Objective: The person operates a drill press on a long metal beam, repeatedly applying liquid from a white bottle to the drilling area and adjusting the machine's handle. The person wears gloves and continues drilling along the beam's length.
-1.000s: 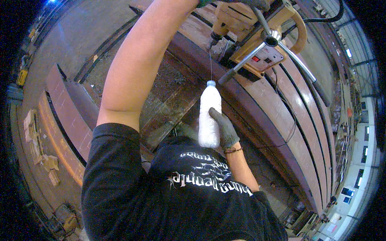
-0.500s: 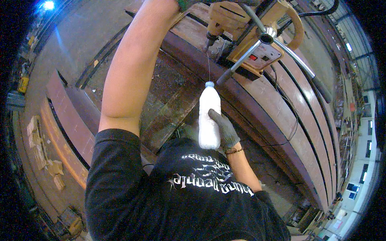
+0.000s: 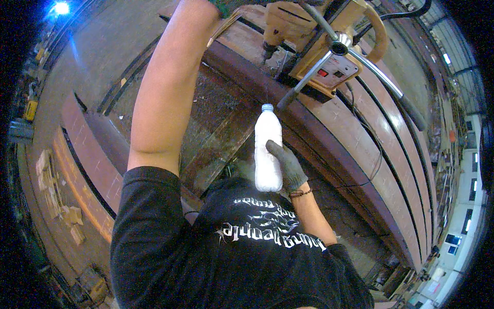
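My right hand (image 3: 287, 166), in a dark grey glove, grips a white plastic bottle (image 3: 268, 154) by its side. The bottle stands upright before my chest, its pale blue cap (image 3: 267, 107) pointing at a yellow magnetic drill (image 3: 288, 31). The drill's chuck (image 3: 268, 50) sits just beyond the cap, over a brown steel beam (image 3: 236, 67). My left arm reaches up to the top edge, beside the drill. Of my left hand (image 3: 224, 7) only a greenish glove edge shows; its fingers are out of sight.
Chrome feed handles (image 3: 339, 47) with black grips stick out from the drill. A black cable (image 3: 378, 149) loops across the curved-looking steel beams (image 3: 391, 154) on the right. More beams (image 3: 90, 144) and wood scraps (image 3: 49, 175) lie at left.
A thin stream of liquid ran from the bottle's cap towards the drill's chuck; now it no longer shows. My left forearm has shifted slightly left. The bottle has barely moved.
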`<state>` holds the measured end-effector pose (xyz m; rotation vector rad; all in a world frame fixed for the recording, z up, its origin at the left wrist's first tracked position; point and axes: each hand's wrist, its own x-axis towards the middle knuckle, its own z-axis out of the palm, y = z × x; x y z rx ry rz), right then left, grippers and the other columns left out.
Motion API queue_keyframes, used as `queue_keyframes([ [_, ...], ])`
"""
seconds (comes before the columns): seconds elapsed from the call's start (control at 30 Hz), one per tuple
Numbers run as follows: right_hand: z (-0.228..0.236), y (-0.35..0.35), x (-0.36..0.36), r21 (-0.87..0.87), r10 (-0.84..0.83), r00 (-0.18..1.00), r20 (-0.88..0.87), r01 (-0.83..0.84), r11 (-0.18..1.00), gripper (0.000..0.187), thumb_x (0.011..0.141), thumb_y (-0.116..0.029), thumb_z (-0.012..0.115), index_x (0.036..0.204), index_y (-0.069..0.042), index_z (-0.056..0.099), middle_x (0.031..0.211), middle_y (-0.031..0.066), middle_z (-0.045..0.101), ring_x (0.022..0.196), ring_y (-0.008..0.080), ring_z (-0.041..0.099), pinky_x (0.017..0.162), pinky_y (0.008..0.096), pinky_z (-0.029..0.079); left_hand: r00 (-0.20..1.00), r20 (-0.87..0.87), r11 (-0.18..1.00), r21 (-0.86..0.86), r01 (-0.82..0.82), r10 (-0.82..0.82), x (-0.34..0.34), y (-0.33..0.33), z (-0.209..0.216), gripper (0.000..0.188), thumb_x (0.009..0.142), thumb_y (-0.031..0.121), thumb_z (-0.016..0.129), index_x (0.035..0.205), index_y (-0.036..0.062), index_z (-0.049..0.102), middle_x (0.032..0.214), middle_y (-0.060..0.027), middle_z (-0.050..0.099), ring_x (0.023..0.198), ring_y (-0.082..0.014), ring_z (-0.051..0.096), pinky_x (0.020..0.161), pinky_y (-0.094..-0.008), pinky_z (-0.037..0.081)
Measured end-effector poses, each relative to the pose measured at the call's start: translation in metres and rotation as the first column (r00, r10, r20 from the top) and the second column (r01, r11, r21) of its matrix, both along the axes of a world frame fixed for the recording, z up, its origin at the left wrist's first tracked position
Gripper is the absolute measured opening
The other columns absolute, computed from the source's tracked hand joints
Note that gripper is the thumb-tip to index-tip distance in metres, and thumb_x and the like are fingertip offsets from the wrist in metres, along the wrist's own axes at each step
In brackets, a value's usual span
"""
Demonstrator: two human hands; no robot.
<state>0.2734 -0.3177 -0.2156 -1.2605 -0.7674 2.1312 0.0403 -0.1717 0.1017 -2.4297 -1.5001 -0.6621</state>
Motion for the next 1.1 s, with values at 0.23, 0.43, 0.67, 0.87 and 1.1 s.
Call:
queue_keyframes([
  [0.23,0.006,0.0,-0.001,-0.016,0.01,1.0,-0.007,-0.01,1.0,0.05,0.096,-0.04,0.071,0.126,0.0,0.062,0.105,0.0096,0.071,0.087,0.0205,0.07,0.078,0.0345,0.059,0.999,-0.002,0.999,0.014,-0.036,0.036,-0.004,-0.007,0.003,0.044,0.093,0.047,0.072,0.067,0.0115,0.072,0.054,0.0,0.059,0.048,-0.0106,0.051,0.06,-0.0327,0.051],
  [0.43,-0.004,0.001,0.002,-0.004,-0.054,0.998,0.039,0.054,0.999,0.048,0.097,-0.039,0.071,0.124,-0.001,0.063,0.103,0.009,0.072,0.085,0.0204,0.07,0.078,0.0346,0.059,0.994,0.07,0.995,-0.043,-0.086,0.089,0.006,-0.002,0.0,0.046,0.095,0.048,0.069,0.068,0.0113,0.074,0.055,-0.0021,0.06,0.051,-0.0107,0.056,0.061,-0.0331,0.053],
  [0.67,0.009,0.001,0.002,0.015,0.009,0.999,-0.036,-0.008,1.0,0.047,0.097,-0.039,0.07,0.123,0.0,0.063,0.102,0.0088,0.072,0.085,0.0202,0.07,0.077,0.0342,0.059,0.978,0.106,0.981,-0.1,-0.169,0.179,0.009,-0.011,0.005,0.059,0.097,0.058,0.063,0.062,0.0112,0.069,0.052,-0.0025,0.056,0.048,-0.0118,0.054,0.061,-0.0344,0.052],
  [0.87,0.007,0.005,0.014,-0.011,0.047,0.998,-0.052,-0.048,0.999,0.046,0.098,-0.04,0.069,0.123,-0.001,0.064,0.101,0.0081,0.071,0.084,0.0195,0.07,0.076,0.0342,0.059,0.96,0.122,0.955,-0.191,-0.225,0.25,0.01,-0.001,0.004,0.058,0.096,0.059,0.064,0.068,0.0094,0.075,0.056,-0.004,0.064,0.049,-0.0125,0.058,0.063,-0.0349,0.053],
  [1.1,0.012,0.008,0.02,-0.029,0.055,0.995,-0.084,-0.058,0.998,0.044,0.098,-0.038,0.069,0.124,-0.002,0.063,0.102,0.0074,0.071,0.083,0.0188,0.07,0.073,0.034,0.059,0.923,0.315,0.963,-0.222,-0.153,0.219,0.016,-0.023,0.013,0.041,0.094,0.045,0.074,0.085,0.0061,0.082,0.07,-0.0083,0.075,0.058,-0.0136,0.067,0.063,-0.0305,0.056],
])
